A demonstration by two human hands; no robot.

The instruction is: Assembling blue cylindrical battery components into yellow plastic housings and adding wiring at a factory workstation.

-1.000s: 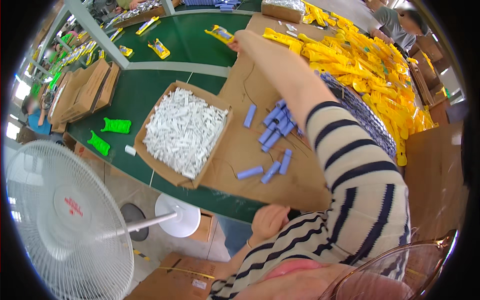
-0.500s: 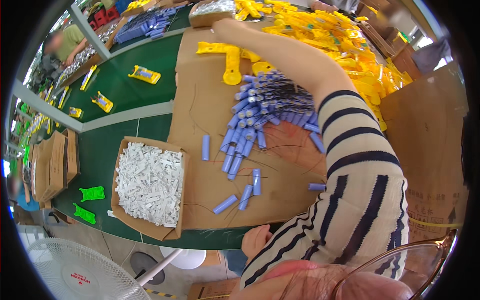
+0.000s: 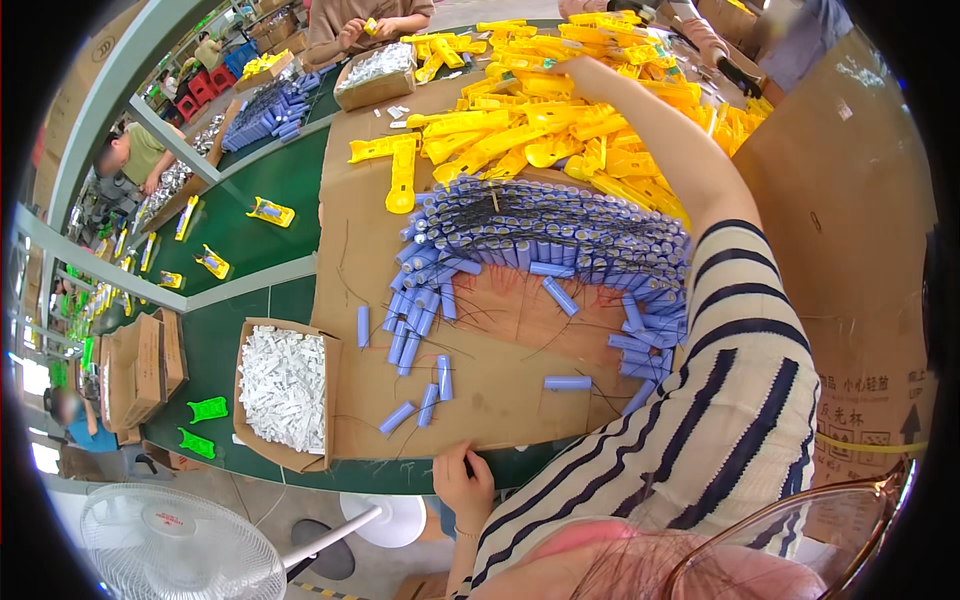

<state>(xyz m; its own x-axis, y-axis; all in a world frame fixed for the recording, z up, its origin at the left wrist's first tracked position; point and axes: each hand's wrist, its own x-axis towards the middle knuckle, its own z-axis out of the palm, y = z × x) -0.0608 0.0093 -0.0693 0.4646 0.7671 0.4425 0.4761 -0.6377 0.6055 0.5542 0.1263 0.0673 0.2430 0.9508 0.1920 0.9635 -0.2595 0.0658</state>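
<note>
My right arm stretches across the work surface to the far heap of yellow plastic housings (image 3: 560,125). At the end of it my right hand (image 3: 585,78) touches the heap's far part; its fingertips are too small and partly hidden to show a grip. My left hand (image 3: 463,488) rests at the near table edge with its fingers loosely curled, and nothing shows in it. Between the hands lies a dense bank of blue-purple cylindrical cells (image 3: 560,225) with thin dark wires. Several loose cells (image 3: 444,377) lie on the cardboard sheet (image 3: 500,425).
A cardboard box of small white parts (image 3: 333,400) stands at the left, beside two green plastic pieces (image 3: 208,410). A metal rail (image 3: 250,287) crosses the green table. Another person's hands (image 3: 365,30) work at the back. A tall carton (image 3: 850,250) borders the right; a white fan (image 3: 180,545) stands below left.
My right hand has moved from beside the far box of white parts rightward onto the yellow heap. My left hand shows more fully at the table edge. The whole view has shifted.
</note>
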